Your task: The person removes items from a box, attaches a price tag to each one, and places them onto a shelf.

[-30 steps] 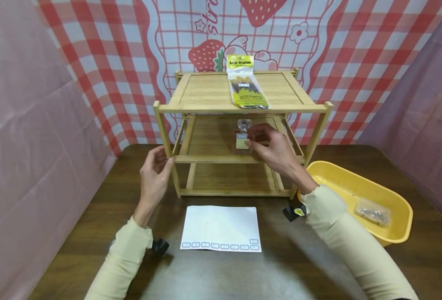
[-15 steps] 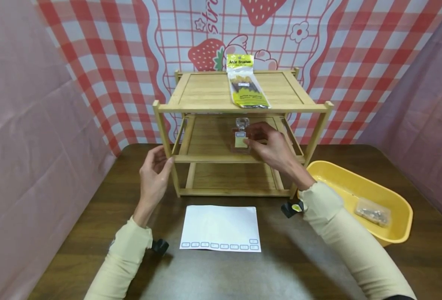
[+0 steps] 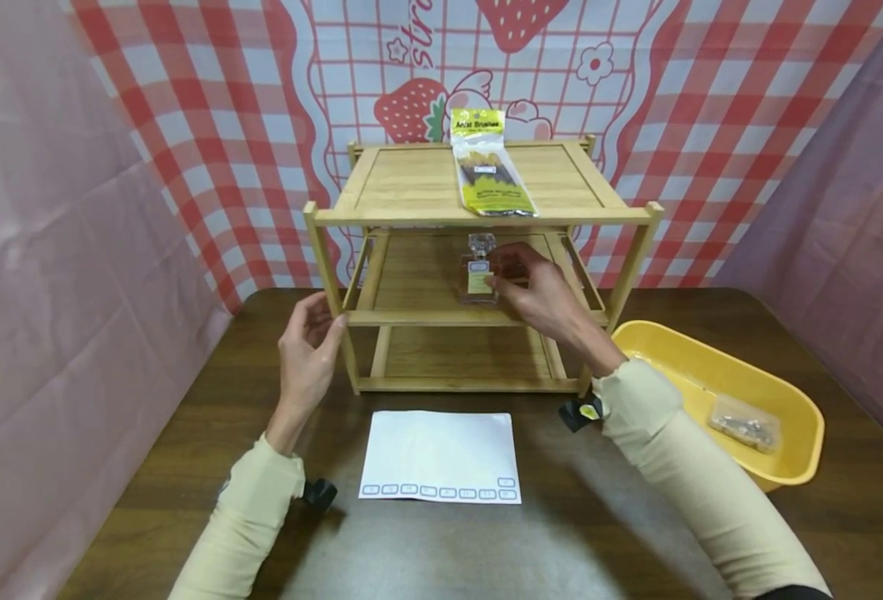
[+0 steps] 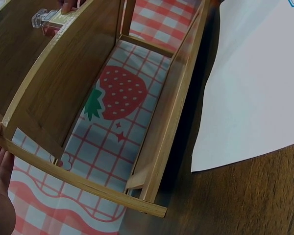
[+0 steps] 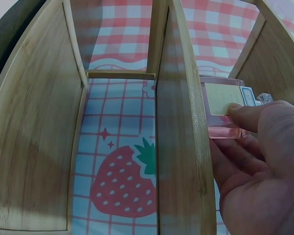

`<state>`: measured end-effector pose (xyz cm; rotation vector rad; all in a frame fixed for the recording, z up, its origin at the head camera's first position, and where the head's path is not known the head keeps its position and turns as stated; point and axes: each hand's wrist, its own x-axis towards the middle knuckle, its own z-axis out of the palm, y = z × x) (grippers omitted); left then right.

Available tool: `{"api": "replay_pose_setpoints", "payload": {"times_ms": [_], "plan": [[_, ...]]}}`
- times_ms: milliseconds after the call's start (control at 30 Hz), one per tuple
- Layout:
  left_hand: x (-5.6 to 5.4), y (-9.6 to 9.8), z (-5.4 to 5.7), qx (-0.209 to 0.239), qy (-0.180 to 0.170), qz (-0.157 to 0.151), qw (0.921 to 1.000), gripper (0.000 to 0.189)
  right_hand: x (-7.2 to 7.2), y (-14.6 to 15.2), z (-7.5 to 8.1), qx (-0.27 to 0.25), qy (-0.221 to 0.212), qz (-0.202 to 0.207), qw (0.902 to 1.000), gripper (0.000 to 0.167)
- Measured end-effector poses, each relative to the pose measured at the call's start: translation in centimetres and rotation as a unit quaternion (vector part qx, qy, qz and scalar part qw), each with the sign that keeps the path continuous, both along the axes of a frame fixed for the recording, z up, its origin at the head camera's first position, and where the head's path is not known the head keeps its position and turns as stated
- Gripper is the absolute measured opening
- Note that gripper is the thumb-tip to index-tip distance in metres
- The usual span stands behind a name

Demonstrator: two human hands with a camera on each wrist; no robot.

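Observation:
A clear perfume bottle (image 3: 477, 282) with pinkish liquid, a faceted stopper and a pale label stands upright at the middle tier of a wooden shelf rack (image 3: 411, 218). My right hand (image 3: 542, 292) pinches it from the right. In the right wrist view the thumb (image 5: 245, 117) presses the label of the bottle (image 5: 220, 100), with the other fingers lower down, partly hidden. Whether the bottle's base touches the tier cannot be told. My left hand (image 3: 306, 354) grips the rack's front left post, thumb in front; the post hides some fingertips.
A packet of artist brushes (image 3: 490, 179) lies on the top tier. On the table (image 3: 441, 554), a white sheet (image 3: 441, 450) with small blue-framed labels lies before the rack. A yellow basin (image 3: 801, 400) at right contains a clear box (image 3: 745, 423) of small metallic items.
My right hand has shifted the perfume bottle slightly left and farther back on the middle tier. The left hand has stayed on the post.

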<state>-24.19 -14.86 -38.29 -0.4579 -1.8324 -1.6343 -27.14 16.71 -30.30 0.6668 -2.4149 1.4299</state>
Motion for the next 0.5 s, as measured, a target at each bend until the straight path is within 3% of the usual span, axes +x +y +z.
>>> {"api": "replay_pose_setpoints", "payload": {"times_ms": [500], "plan": [[0.07,-0.02,-0.07,-0.001,-0.003,0.001,1.0000,0.034,0.08,0.15,0.04,0.014,0.001,0.006,0.9999,0.039]]}}
